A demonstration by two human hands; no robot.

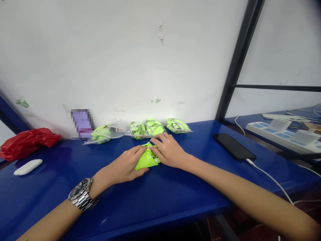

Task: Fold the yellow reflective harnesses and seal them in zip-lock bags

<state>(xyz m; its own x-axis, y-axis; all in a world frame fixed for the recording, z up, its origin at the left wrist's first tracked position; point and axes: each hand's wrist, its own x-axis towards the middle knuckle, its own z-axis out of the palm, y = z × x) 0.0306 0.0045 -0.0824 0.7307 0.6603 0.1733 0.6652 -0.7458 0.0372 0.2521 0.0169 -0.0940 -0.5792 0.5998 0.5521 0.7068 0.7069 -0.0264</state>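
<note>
A bundle of folded neon yellow-green fabric [147,160] lies on the blue table [120,207], between my two hands. My left hand [126,164], with a metal watch on its wrist, is wrapped round the bundle's left side, thumb along the near edge. From the right, my right hand [169,150] grips the bundle's upper right part with bent fingers. Just behind, clear bags with similar yellow-green fabric stand in a row: one at the left [100,134], two in the middle [137,130] [154,127], and one at the right [178,126].
A red plastic bag [30,142] and a white oval object [28,167] lie at the left. A phone with a lit screen [82,124] leans on the wall. A black phone [234,146] with a white cable lies at the right, near power strips [283,135] beyond a dark post.
</note>
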